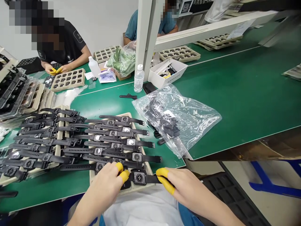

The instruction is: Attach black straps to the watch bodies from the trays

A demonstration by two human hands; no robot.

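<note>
A smartwatch (140, 178) with black straps lies back side up at the near edge of a beige tray (147, 166). My left hand (109, 180), in yellow finger cots, pinches the strap on its left side. On the other side my right hand (175, 182), also in yellow finger cots, grips the end of the right strap between thumb and finger. More black-strapped watches (137, 157) lie in rows across this tray, most showing their round sensors. A second tray (58, 142) to the left carries similar watches.
A clear plastic bag (185, 116) of black straps lies right of the tray. Behind it stand a water bottle (139, 78), a white box (166, 73) and a pillar (144, 37). Stacked trays (25, 94) rise at left. A person (68, 47) works across the green table (235, 94).
</note>
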